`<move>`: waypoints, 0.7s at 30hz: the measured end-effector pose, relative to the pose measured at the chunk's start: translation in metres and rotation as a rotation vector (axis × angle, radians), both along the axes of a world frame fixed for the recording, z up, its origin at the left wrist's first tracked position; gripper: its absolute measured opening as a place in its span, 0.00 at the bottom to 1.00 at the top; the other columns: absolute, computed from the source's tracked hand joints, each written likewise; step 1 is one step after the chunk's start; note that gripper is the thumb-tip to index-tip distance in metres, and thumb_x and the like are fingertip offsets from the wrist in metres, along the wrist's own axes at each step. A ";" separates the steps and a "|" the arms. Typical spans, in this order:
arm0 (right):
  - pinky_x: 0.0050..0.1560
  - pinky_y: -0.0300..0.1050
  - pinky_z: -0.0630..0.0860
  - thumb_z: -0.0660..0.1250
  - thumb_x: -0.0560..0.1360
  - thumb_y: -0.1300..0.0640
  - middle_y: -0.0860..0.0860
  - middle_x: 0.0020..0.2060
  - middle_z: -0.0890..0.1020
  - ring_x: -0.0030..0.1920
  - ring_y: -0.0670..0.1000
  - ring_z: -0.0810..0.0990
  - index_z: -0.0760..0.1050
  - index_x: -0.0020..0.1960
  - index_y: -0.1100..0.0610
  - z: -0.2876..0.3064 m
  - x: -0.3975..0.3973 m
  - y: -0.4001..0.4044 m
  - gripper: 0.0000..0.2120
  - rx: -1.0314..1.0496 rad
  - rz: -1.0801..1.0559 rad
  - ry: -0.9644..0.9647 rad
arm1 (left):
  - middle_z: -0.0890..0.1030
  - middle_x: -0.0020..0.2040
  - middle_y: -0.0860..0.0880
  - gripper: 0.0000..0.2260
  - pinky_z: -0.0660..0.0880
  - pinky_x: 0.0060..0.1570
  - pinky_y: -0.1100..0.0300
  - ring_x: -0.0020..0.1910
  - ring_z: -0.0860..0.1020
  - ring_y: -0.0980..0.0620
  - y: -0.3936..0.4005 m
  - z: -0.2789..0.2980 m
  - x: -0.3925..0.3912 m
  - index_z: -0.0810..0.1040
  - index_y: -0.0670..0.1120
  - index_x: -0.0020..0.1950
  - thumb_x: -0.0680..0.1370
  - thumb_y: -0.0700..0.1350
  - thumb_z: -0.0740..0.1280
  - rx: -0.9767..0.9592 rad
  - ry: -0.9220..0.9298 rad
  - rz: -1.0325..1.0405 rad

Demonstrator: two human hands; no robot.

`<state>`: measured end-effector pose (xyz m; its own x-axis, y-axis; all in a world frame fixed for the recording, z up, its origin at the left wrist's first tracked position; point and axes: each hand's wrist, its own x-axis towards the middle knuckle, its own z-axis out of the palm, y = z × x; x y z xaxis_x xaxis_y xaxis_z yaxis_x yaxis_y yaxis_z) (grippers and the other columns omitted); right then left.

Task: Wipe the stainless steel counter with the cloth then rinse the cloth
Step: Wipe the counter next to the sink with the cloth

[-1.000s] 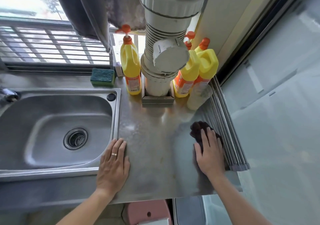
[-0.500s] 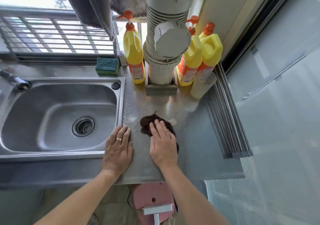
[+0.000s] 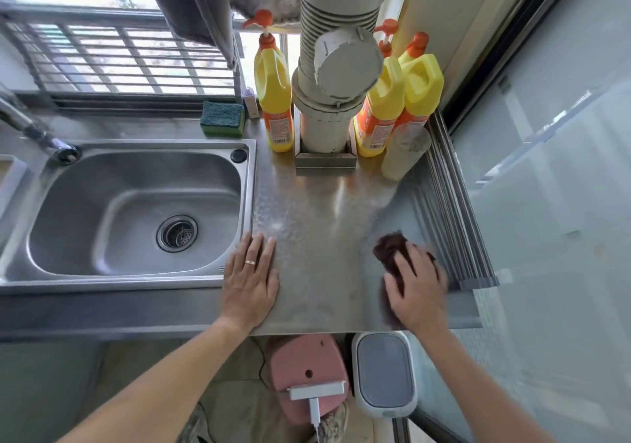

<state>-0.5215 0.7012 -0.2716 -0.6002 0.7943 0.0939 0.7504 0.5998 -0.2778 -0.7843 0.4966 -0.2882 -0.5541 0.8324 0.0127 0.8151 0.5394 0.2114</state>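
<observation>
A dark brown cloth (image 3: 389, 245) lies on the stainless steel counter (image 3: 317, 224) near its right side, beside the roll-up rack. My right hand (image 3: 415, 283) presses flat on the cloth, fingers spread over it, slightly blurred. My left hand (image 3: 251, 277) rests flat and open on the counter at the sink's right rim, with a ring on one finger. The steel sink (image 3: 129, 210) with its drain (image 3: 177, 232) lies to the left. The tap (image 3: 30, 124) reaches in from the far left.
Three yellow detergent bottles (image 3: 275, 101) (image 3: 379, 114) (image 3: 418, 90) flank a wide white pipe (image 3: 329, 77) at the back. A green sponge (image 3: 222, 118) sits by the window. A roll-up rack (image 3: 454, 210) lines the counter's right edge. A pink stool (image 3: 307, 371) and a bin (image 3: 384, 372) stand below.
My right hand swept the cloth from the right edge to the counter's middle beside my left hand, then back to the right. My left hand stayed in place.
</observation>
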 end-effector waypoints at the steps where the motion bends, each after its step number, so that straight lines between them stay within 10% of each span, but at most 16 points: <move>1: 0.76 0.63 0.56 0.59 0.78 0.45 0.53 0.76 0.69 0.77 0.57 0.65 0.72 0.73 0.53 -0.009 0.005 0.003 0.25 -0.005 0.002 -0.068 | 0.63 0.80 0.45 0.27 0.57 0.78 0.44 0.82 0.54 0.45 0.000 -0.002 0.000 0.63 0.47 0.80 0.80 0.52 0.56 0.001 -0.001 0.006; 13: 0.76 0.55 0.61 0.60 0.80 0.51 0.49 0.80 0.63 0.82 0.53 0.56 0.64 0.79 0.49 -0.015 -0.121 -0.109 0.28 -0.104 0.198 0.032 | 0.64 0.80 0.47 0.28 0.56 0.79 0.46 0.82 0.55 0.47 -0.004 -0.005 -0.004 0.64 0.48 0.79 0.79 0.50 0.60 0.046 -0.006 0.024; 17: 0.67 0.50 0.68 0.62 0.77 0.51 0.45 0.79 0.65 0.79 0.50 0.62 0.65 0.78 0.45 -0.008 -0.072 -0.105 0.29 -0.079 0.505 -0.044 | 0.64 0.80 0.46 0.28 0.57 0.78 0.46 0.81 0.55 0.47 -0.006 -0.006 -0.004 0.64 0.48 0.79 0.78 0.50 0.57 0.067 0.000 -0.008; 21: 0.73 0.59 0.67 0.61 0.77 0.51 0.51 0.78 0.67 0.76 0.56 0.68 0.68 0.77 0.53 -0.010 0.019 -0.018 0.29 0.004 0.203 -0.128 | 0.64 0.79 0.46 0.27 0.56 0.79 0.47 0.81 0.55 0.46 -0.004 -0.004 -0.001 0.65 0.47 0.79 0.79 0.49 0.59 0.074 -0.012 0.012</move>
<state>-0.5030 0.6833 -0.2814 -0.7548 0.6558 0.0099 0.6431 0.7430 -0.1857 -0.7849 0.4924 -0.2923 -0.5643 0.8228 0.0671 0.8059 0.5314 0.2612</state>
